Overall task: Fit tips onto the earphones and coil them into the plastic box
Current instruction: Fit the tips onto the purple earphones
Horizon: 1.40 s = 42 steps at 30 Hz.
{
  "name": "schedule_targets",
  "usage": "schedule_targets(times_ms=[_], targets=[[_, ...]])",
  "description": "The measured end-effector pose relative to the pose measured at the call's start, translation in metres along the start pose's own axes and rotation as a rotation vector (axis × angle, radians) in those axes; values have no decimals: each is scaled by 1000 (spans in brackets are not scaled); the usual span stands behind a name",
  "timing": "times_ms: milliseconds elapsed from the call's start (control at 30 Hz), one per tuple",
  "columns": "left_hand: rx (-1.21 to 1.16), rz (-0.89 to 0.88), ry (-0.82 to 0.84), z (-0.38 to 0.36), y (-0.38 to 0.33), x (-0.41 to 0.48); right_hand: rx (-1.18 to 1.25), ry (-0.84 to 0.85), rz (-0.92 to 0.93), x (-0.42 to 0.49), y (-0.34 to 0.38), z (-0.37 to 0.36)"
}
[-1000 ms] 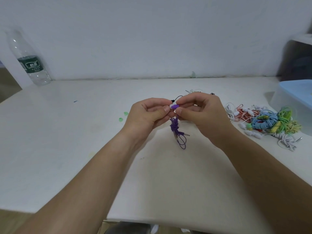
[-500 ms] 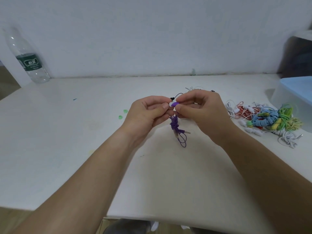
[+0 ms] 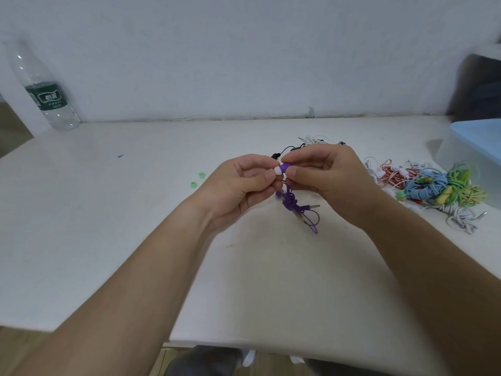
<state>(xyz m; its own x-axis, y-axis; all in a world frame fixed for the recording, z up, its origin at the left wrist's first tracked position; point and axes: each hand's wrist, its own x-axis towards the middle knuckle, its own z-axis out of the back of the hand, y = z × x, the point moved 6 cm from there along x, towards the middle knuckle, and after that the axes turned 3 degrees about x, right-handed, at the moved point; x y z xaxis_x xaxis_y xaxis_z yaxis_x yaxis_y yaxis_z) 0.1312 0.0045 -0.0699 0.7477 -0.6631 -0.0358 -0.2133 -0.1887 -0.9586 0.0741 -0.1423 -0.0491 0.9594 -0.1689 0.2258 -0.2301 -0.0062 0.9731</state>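
Note:
A purple earbud (image 3: 284, 167) with a white tip (image 3: 278, 170) on its left end is held between my two hands above the white table (image 3: 135, 226). My right hand (image 3: 325, 180) pinches the purple body between thumb and forefinger. My left hand (image 3: 244, 183) pinches the white tip end. The purple cable (image 3: 295, 206) hangs knotted below my fingers, its plug and loops lying on the table. The plastic box with a blue lid (image 3: 477, 147) stands at the far right edge.
A tangled pile of coloured earphones (image 3: 433, 185) lies right of my right hand. More earphones (image 3: 311, 141) lie behind my hands. Two small green tips (image 3: 197, 179) lie left of my left hand. A water bottle (image 3: 46, 90) stands at the back left.
My fingers have shifted a little on the earbud, so more of the purple body and the white tip shows between my thumbs. Both hands stay in the same place.

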Motion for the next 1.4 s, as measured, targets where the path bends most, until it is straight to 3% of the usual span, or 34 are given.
schedule_targets(times_ms=[433, 767, 1400], targets=[[30, 31, -3, -1, 3, -1, -58, 73, 21, -2, 4, -1], [58, -41, -50, -1, 1, 0, -71, -1, 60, -2, 4, -1], [35, -16, -54, -1, 2, 0, -72, -26, 52, -2, 3, 0]])
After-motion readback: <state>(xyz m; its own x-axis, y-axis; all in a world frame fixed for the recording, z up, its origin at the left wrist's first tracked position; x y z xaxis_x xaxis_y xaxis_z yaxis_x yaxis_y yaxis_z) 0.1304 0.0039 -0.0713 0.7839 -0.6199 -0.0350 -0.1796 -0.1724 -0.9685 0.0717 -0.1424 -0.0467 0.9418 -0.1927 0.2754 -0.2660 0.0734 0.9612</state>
